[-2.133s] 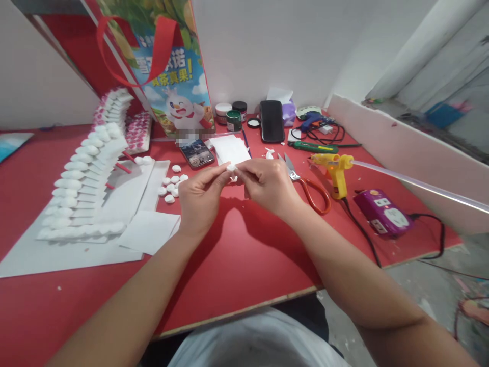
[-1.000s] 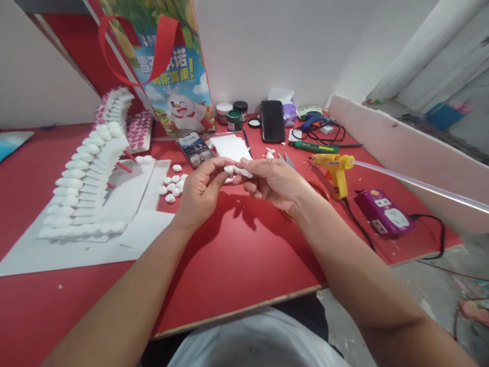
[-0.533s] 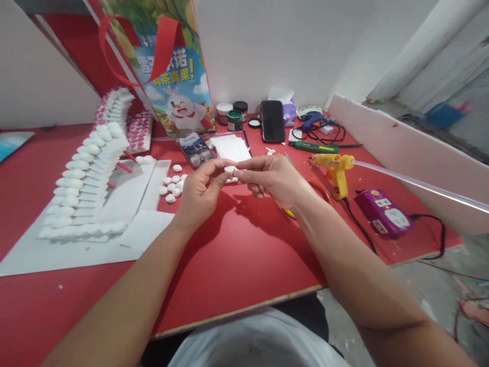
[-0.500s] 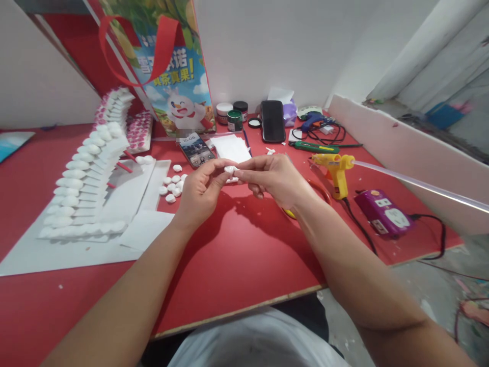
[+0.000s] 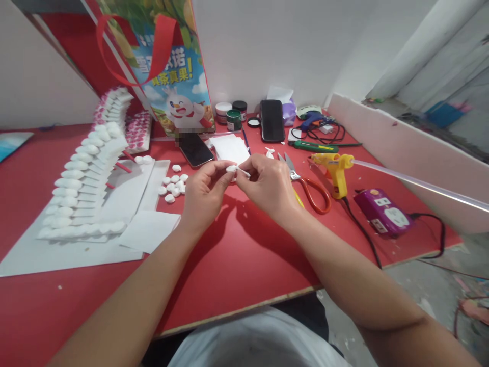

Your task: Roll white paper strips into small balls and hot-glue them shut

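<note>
Wad [image 5: 231, 168]: right in the middle of the action, caught between our 2 hands over the red table [image 5: 237, 265]; small and white, plump at its left end, with a thin tail slanting out to the right.
Left hand [image 5: 200, 196]: thumb and forefinger pinched narrow, and we have that plump end between them!
Right hand [image 5: 269, 188]: just as tight, thumb and fingers bunched at the tail side, very near our left fingertips; whether the tips touch, we cannot tell.
Heap [image 5: 174, 186]: white lumps crowded together on the table, just left of our left hand, 1 lying a little apart at the far side.
Phone [image 5: 196, 149]: beyond our left hand, lying aslant, screen dark.
Papers [image 5: 231, 148]: a loose white stack, just past our fingertips.
Scissors [image 5: 294, 175]: over to the right of our right hand, blades parted, red handles towards us; a yellow strip [image 5: 298, 199] shows by our wrist, too hidden for us to name.
Glue gun [image 5: 336, 171]: yellow, farther right, a long clear stick [image 5: 416, 184] running out of its back.
Socket block [image 5: 384, 211]: purple, near the glue gun, cord at its right end.
White rows [image 5: 72, 174]: out on our left, rounded pieces lined up side by side, red sticks [image 5: 123, 167] poking out to their right.
Jars [image 5: 234, 121]: we count 3, grouped by the wall, beside the tall bag [image 5: 185, 104] with its red handle.
</note>
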Available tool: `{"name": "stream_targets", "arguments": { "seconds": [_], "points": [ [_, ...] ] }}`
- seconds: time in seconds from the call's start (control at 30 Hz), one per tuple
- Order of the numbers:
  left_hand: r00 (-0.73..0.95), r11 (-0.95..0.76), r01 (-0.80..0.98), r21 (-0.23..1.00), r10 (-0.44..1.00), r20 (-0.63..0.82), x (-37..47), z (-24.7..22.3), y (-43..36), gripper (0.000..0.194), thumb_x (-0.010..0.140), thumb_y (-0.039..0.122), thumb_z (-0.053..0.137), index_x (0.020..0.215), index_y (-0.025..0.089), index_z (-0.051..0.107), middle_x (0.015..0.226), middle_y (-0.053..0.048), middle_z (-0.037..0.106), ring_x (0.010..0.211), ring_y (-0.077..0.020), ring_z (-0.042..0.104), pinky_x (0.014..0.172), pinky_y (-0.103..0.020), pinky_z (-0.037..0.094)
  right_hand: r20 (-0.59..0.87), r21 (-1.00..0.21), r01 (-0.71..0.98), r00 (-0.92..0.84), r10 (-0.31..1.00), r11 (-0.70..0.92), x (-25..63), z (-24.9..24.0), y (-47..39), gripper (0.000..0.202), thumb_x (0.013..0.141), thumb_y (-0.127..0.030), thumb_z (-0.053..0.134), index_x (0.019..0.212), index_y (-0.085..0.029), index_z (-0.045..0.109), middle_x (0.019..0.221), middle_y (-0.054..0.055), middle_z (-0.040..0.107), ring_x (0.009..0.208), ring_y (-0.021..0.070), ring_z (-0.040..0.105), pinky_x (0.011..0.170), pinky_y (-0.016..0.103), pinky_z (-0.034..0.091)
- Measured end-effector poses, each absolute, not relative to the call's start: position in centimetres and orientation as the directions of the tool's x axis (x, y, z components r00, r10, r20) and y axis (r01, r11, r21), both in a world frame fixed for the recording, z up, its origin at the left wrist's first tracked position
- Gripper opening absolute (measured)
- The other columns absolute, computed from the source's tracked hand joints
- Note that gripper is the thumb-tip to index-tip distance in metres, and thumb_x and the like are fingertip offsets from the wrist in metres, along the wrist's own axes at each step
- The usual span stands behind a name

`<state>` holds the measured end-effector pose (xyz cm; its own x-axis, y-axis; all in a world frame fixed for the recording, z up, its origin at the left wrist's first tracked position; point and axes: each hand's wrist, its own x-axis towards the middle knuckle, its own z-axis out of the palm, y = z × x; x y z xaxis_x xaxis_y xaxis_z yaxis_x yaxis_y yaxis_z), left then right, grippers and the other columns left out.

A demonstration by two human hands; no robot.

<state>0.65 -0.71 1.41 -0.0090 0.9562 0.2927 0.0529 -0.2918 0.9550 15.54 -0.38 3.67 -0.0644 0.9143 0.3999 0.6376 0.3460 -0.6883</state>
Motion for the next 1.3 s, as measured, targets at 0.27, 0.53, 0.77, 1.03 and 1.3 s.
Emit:
{"name": "stream_targets", "arguments": {
  "seconds": [0.27,0.53,0.77,1.03,1.3],
  "points": [
    [-0.01,-0.264,0.003,0.965,0.965,0.264,0.4,1.2,-0.5,0.028,0.081,0.042,0.084,0.093,0.018,0.074,0.092,-0.006,0.079,0.088,-0.0205,0.074,0.086,-0.035,0.06,0.392,-0.675,0.638,-0.115,0.913,0.37,15.5,3.6,-0.3,0.011,0.086,-0.022,0.061,0.076,-0.017,0.063,0.067,0.0,0.064,0.061,0.0121,0.052,0.062,0.027,0.035],
    [-0.005,-0.253,0.004,0.967,0.967,0.253,0.3,1.3,-0.5,0.028,0.081,0.042,0.083,0.092,0.019,0.075,0.091,-0.006,0.079,0.087,-0.0213,0.074,0.086,-0.037,0.061,0.3,-0.809,0.506,-0.085,0.95,0.301,15.5,3.2,-0.1,0.013,0.086,-0.027,0.064,0.079,-0.017,0.066,0.069,0.0,0.066,0.059,0.0111,0.051,0.06,0.026,0.037],
    [-0.013,-0.262,0.015,0.965,0.965,0.263,-0.2,1.0,-0.2,0.021,0.079,0.034,0.083,0.093,0.019,0.079,0.092,-0.006,0.08,0.088,-0.0215,0.074,0.083,-0.035,0.061,0.437,-0.414,0.772,-0.296,0.849,0.482,15.4,3.1,-0.3,0.014,0.092,-0.021,0.052,0.082,-0.018,0.061,0.076,0.005,0.066,0.064,0.015,0.05,0.062,0.03,0.028],
    [0.031,-0.257,0.035,0.966,0.966,0.256,-0.4,0.8,-0.2,0.025,0.081,0.04,0.083,0.097,0.021,0.083,0.098,-0.007,0.082,0.092,-0.0234,0.075,0.085,-0.036,0.062,0.403,-0.333,0.824,-0.315,0.859,0.458,15.5,2.8,-0.2,0.016,0.096,-0.023,0.049,0.091,-0.017,0.063,0.084,0.008,0.07,0.067,0.0173,0.054,0.061,0.031,0.025],
    [0.031,-0.253,0.001,0.968,0.967,0.253,-0.5,0.9,0.0,0.032,0.077,0.047,0.087,0.092,0.02,0.079,0.09,-0.005,0.08,0.086,-0.0203,0.074,0.085,-0.034,0.062,0.417,-0.627,0.65,-0.185,0.89,0.429,15.8,3.2,-0.2,0.01,0.089,-0.024,0.059,0.081,-0.019,0.061,0.073,0.002,0.067,0.065,0.0139,0.056,0.063,0.028,0.037]
  ]
}}
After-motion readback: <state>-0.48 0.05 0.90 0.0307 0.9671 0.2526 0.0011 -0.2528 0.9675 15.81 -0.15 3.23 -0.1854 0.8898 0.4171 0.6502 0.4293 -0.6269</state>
